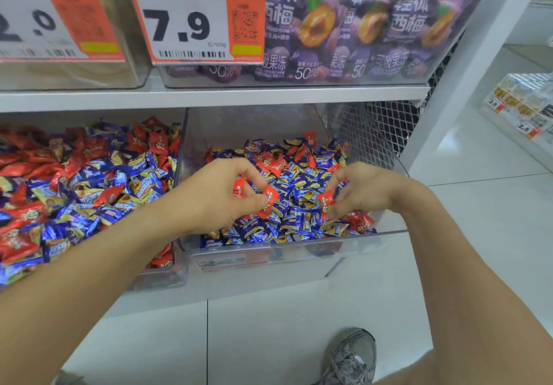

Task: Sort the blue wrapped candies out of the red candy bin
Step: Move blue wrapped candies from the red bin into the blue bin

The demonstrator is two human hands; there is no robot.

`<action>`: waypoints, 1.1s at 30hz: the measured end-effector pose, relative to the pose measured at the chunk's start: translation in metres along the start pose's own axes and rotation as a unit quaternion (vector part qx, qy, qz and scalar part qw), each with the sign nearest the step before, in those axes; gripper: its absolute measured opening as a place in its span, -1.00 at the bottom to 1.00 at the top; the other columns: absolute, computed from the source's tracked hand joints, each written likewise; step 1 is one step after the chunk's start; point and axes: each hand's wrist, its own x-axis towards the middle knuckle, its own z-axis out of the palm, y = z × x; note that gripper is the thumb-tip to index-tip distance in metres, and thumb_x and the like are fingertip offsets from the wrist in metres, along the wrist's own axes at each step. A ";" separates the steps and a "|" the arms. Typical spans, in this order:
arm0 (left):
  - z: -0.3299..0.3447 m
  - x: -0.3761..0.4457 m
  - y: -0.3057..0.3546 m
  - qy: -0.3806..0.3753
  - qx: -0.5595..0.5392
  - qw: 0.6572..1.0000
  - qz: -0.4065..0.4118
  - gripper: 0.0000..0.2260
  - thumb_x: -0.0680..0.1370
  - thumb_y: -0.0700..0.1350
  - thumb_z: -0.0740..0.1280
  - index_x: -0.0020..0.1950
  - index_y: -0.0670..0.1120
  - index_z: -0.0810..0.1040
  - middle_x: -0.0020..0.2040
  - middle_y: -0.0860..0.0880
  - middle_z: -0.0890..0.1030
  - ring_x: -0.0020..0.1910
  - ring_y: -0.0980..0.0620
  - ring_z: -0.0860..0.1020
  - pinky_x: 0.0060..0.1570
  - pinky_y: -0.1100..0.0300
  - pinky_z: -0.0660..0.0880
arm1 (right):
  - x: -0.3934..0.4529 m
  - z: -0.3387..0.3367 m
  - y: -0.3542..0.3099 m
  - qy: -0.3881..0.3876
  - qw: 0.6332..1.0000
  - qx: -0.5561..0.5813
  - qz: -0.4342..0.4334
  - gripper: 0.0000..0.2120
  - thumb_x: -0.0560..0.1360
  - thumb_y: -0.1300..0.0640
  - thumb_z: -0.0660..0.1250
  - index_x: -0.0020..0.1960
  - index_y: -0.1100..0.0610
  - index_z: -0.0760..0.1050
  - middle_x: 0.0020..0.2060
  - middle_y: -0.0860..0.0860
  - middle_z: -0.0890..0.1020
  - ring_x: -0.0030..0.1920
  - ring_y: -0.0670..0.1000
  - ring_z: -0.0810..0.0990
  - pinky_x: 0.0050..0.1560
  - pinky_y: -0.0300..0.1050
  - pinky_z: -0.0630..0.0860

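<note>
1. We have both hands over the right-hand clear bin (299,251), which sits on the lower shelf beside a fuller left-hand clear bin (167,277); both hold a mix of red and blue wrapped candies.
2. Our left hand (221,196) is clenched around red candies: one red candy (239,188) shows under the curled fingers and another (270,200) is pinched by the thumb tip.
3. Our right hand (363,194) pinches a single red candy (326,200) between thumb and fingertips, low over the pile.
4. The blue wrapped candies (294,202) lie directly beneath and between the two hands, filling most of the right bin; more blue candies (86,205) are scattered among the red ones in the left bin, well to the left of both hands.
5. We judge the left hand is the nearer one to the left bin, so anything crossing the divider wall would go that way; the right hand is nearer the bin's front right corner, where a few red candies (362,221) lie.
6. The candies lie at all angles, so no common long axis guides a pinch.
7. Which bin counts as the red one we cannot tell. The left palm hides how many candies it holds, the right hand's far fingers are blurred, and the left bin is cut off at the frame edge.
</note>
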 end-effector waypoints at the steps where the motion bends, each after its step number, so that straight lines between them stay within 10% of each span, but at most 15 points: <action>1: -0.001 -0.004 -0.001 0.002 -0.003 1.000 0.003 -0.87 0.51 -0.02 0.42 0.03 0.08 0.56 -0.19 0.03 0.63 -0.52 0.03 0.42 -0.34 -0.06 0.58 | 0.002 0.002 0.000 -0.018 0.999 -0.039 0.019 -0.67 0.34 0.13 0.59 0.02 0.02 0.54 -0.33 0.09 0.64 -0.43 -0.01 0.50 -0.41 -0.20 0.41; 4: -0.002 -0.016 -0.002 -0.008 0.013 0.999 0.040 -0.85 0.55 0.00 0.35 0.11 0.15 0.57 -0.24 0.12 0.60 -0.50 0.07 0.46 -0.36 0.04 0.56 | 0.007 0.013 0.001 -0.062 0.988 -0.119 0.080 -0.64 0.41 0.11 0.54 0.15 0.01 0.53 -0.34 0.08 0.62 -0.45 0.02 0.53 -0.40 -0.22 0.49; 8: 0.010 -0.017 -0.007 -0.003 -0.014 0.999 0.051 -0.87 0.56 -0.02 0.36 0.10 0.10 0.58 -0.24 0.12 0.64 -0.54 0.18 0.45 -0.44 0.33 0.40 | 0.010 0.018 -0.001 -0.038 0.986 -0.132 0.090 -0.60 0.28 -0.08 0.62 -0.20 0.13 0.48 -0.35 0.11 0.67 -0.42 0.04 0.58 -0.28 -0.10 0.59; 14: 0.028 -0.002 -0.019 0.022 -0.054 0.998 0.038 -0.91 0.55 -0.02 0.36 0.03 0.15 0.55 -0.24 0.13 0.62 -0.53 0.23 0.46 -0.39 0.30 0.38 | 0.011 0.024 0.001 -0.018 0.993 -0.106 0.057 -0.86 0.45 0.20 0.46 -0.05 0.02 0.56 -0.52 -0.08 0.60 -0.55 -0.08 0.54 -0.49 -0.27 0.44; 18: 0.031 0.011 -0.020 0.021 -0.055 0.998 0.036 -0.91 0.56 -0.01 0.36 0.05 0.13 0.56 -0.19 0.11 0.63 -0.54 0.26 0.46 -0.46 0.37 0.32 | 0.008 0.017 0.006 -0.033 0.998 0.003 0.057 -0.80 0.48 0.32 0.33 -0.03 0.05 0.60 -0.41 0.18 0.62 -0.37 0.15 0.48 -0.49 -0.19 0.39; 33: 0.065 0.048 -0.013 -0.082 0.044 0.995 -0.039 -0.96 0.58 -0.01 0.32 0.02 0.10 0.50 -0.14 0.03 0.56 -0.24 0.08 0.54 -0.22 0.16 0.46 | 0.012 0.016 0.011 -0.059 0.990 -0.083 0.093 -0.78 0.29 0.05 0.63 -0.20 0.01 0.60 -0.42 -0.16 0.64 -0.37 -0.09 0.57 -0.19 -0.12 0.57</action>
